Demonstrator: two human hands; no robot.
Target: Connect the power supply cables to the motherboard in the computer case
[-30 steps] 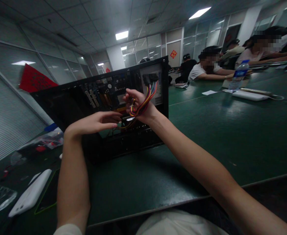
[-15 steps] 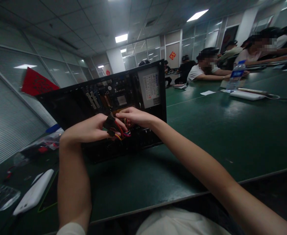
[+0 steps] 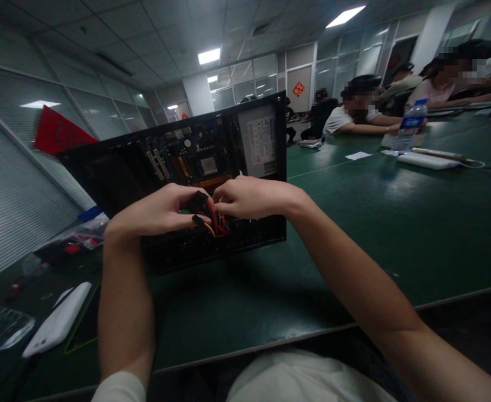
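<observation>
A black computer case (image 3: 115, 162) stands tilted on the green table, its open side facing me. Inside show the motherboard (image 3: 209, 165) and, at upper right, a power supply (image 3: 258, 146) with a white label. My left hand (image 3: 161, 209) is closed round a bundle of power cables (image 3: 215, 219), red, yellow and black with dark connectors. Close beside it, my right hand (image 3: 245, 196) has its thumb and fingers pinched at the same bundle. What exactly its fingertips grip is partly hidden.
On the left lie a white power bank (image 3: 58, 318), a clear plastic bottle (image 3: 4, 324) and plastic bags (image 3: 90, 229). A red paper decoration (image 3: 63, 131) rises behind the case. Farther right on the table (image 3: 354, 234) stand a water bottle (image 3: 410, 127) and another white power bank (image 3: 427, 161). Several people sit beyond.
My right hand has turned, its wrist rising and shifting right, its fingers now nearer the cable connectors. The cable bundle has moved slightly up and right with my left hand.
</observation>
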